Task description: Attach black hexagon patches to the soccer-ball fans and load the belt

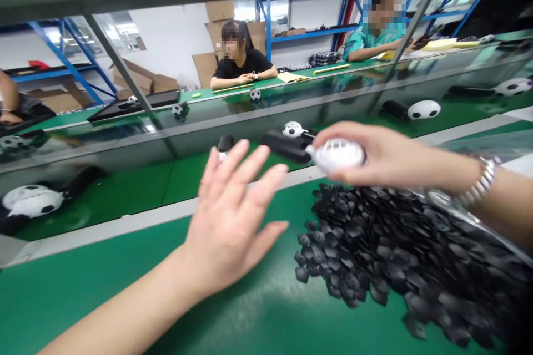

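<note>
My right hand (381,152) grips a white ball-shaped piece (339,155) between thumb and fingers, above the near edge of the conveyor belt. A black cylindrical handle (287,147) extends leftward from the ball; blur hides the finer markings. My left hand (229,227) is open, fingers spread, over the green worktop (137,288) and the belt edge. Just beyond its fingertips lies a black and white piece (225,143), partly covered by them. Below my right hand spreads a pile of small black pentagon-shaped pieces (375,249).
The green conveyor belt (145,180) carries black-and-white football pieces with black handles, such as one at left (33,201) and one at right (423,110). A metal rail (104,226) borders it. Two people sit across the belt; another person's arm shows far left. Slanted posts (119,61) rise beyond.
</note>
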A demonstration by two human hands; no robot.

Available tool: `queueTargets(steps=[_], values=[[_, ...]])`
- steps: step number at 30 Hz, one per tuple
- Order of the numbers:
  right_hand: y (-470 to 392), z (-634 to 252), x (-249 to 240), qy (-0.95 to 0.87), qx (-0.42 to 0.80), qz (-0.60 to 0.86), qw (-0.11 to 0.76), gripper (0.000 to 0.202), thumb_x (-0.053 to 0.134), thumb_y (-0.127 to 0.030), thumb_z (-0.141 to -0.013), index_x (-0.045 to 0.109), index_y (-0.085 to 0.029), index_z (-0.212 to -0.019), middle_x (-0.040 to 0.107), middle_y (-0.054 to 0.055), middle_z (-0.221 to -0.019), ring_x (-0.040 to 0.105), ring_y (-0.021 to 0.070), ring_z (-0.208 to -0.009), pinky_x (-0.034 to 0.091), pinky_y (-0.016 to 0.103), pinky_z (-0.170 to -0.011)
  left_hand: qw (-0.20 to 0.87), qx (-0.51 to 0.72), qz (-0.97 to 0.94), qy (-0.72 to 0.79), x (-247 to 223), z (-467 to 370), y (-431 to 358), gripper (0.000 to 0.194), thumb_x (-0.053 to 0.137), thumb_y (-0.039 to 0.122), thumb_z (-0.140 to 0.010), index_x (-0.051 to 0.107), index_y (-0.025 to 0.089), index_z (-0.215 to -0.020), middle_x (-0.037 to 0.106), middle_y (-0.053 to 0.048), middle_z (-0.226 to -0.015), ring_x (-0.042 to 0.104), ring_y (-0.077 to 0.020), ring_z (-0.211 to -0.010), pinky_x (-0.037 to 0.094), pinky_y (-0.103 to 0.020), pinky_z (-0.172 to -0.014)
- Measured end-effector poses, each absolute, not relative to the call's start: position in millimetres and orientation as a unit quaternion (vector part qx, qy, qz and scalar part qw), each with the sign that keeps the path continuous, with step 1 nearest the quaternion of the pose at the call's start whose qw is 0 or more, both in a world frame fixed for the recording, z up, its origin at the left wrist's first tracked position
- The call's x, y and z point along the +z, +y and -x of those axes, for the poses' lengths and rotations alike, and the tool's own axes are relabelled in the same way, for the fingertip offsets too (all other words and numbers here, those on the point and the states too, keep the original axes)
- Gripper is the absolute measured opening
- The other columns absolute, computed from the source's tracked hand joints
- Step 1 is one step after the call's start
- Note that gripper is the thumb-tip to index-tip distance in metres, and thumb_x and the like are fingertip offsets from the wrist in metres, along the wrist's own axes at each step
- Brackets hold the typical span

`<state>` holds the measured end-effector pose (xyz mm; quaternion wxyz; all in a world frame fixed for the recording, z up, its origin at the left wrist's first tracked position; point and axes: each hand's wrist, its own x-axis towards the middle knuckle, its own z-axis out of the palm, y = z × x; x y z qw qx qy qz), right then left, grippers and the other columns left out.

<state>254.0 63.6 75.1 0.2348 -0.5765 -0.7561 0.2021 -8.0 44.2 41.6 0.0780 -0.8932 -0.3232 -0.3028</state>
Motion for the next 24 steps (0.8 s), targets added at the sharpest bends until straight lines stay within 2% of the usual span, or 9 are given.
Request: queueTargets(steps=[1,3,5,7,9,12,15,19,24], values=[[42.7,-236.5,75.4,-0.799,0.238,0.495,0.244,0.044,0.064,-0.018,-0.066,0.056,-0.021,-0.109,0.06,0.0,-0.101,0.058,0.0172,-0.083,0.046,0.025,-0.067,0.043,-0.274,0.916,-0.29,47.2,3.0,34.7,0.069,0.058,0.037,-0.077,0.022,0.032,-0.136,0.03,-0.004,-0.142,0.021,-0.0338,-0.133,0.008,-0.055,-0.107],[9.4,-206.9,69.8,-0.831,0.316,0.39,0.24,0.051,0.064,-0.01,-0.062,0.056,-0.025,-0.11,0.058,0.002,-0.11,0.056,0.0212,-0.094,0.047,0.031,-0.08,-0.056,-0.213,0.942,-0.255,49.5,0.3,20.7,0.077,0.057,0.034,-0.078,0.011,0.029,-0.139,0.042,-0.007,-0.135,0.038,-0.0319,-0.124,0.02,-0.052,-0.105],[-7.0,-189.8,58.4,-0.816,0.398,0.353,0.226,0.053,0.069,-0.019,-0.065,0.053,-0.025,-0.115,0.058,0.002,-0.11,0.056,0.0217,-0.096,0.047,0.032,-0.082,-0.153,-0.148,0.937,-0.276,42.9,7.1,13.5,0.084,0.057,0.035,-0.078,0.002,0.026,-0.141,0.051,-0.01,-0.126,0.053,-0.0296,-0.109,0.039,-0.046,-0.093],[-7.8,-186.1,44.9,-0.801,0.411,0.374,0.221,0.049,0.066,-0.029,-0.073,0.049,-0.023,-0.118,0.058,0.003,-0.109,0.058,0.0206,-0.093,0.049,0.031,-0.078,-0.201,-0.108,0.915,-0.332,32.1,20.5,11.9,0.084,0.055,0.04,-0.077,0.003,0.024,-0.141,0.052,-0.012,-0.124,0.057,-0.0293,-0.102,0.047,-0.041,-0.082],[-0.7,-191.2,31.7,-0.819,0.301,0.44,0.212,0.031,0.059,-0.03,-0.08,0.055,-0.021,-0.11,0.059,0.006,-0.105,0.057,0.0212,-0.089,0.049,0.034,-0.075,-0.207,-0.101,0.892,-0.39,20.7,36.0,13.8,0.078,0.053,0.041,-0.078,0.01,0.023,-0.14,0.048,-0.013,-0.129,0.054,-0.0302,-0.106,0.047,-0.039,-0.082],[8.7,-202.5,13.0,-0.848,0.099,0.504,0.129,0.012,0.055,-0.019,-0.082,0.064,-0.02,-0.089,0.061,0.007,-0.09,0.056,0.0245,-0.085,0.047,0.039,-0.072,-0.19,-0.1,0.862,-0.459,6.7,52.4,17.9,0.074,0.053,0.039,-0.079,0.015,0.021,-0.139,0.045,-0.013,-0.132,0.05,-0.0318,-0.112,0.044,-0.041,-0.087],[8.5,-208.0,-1.8,-0.877,0.058,0.474,0.061,0.018,0.054,-0.011,-0.081,0.066,-0.021,-0.09,0.063,0.005,-0.086,0.057,0.0236,-0.081,0.048,0.035,-0.066,-0.166,-0.082,0.853,-0.488,-1.5,53.0,18.7,0.072,0.052,0.037,-0.079,0.016,0.019,-0.139,0.046,-0.015,-0.13,0.049,-0.0336,-0.112,0.042,-0.045,-0.088],[2.0,-204.2,-11.5,-0.902,-0.004,0.43,0.042,0.026,0.046,0.0,-0.079,0.064,-0.016,-0.089,0.061,0.007,-0.08,0.057,0.0217,-0.074,0.048,0.032,-0.062,-0.15,-0.071,0.847,-0.506,-2.2,39.7,16.3,0.069,0.05,0.038,-0.081,0.019,0.018,-0.139,0.049,-0.016,-0.121,0.049,-0.034,-0.109,0.039,-0.049,-0.089],[6.1,-196.7,-18.7,-0.917,-0.095,0.387,0.014,0.023,0.046,0.003,-0.075,0.061,-0.014,-0.078,0.059,0.009,-0.076,0.054,0.0231,-0.071,0.046,0.036,-0.066,-0.216,-0.054,0.842,-0.491,3.5,35.4,18.3,0.074,0.049,0.039,-0.081,0.009,0.025,-0.141,0.046,-0.014,-0.121,0.044,-0.0335,-0.113,0.035,-0.05,-0.092]])
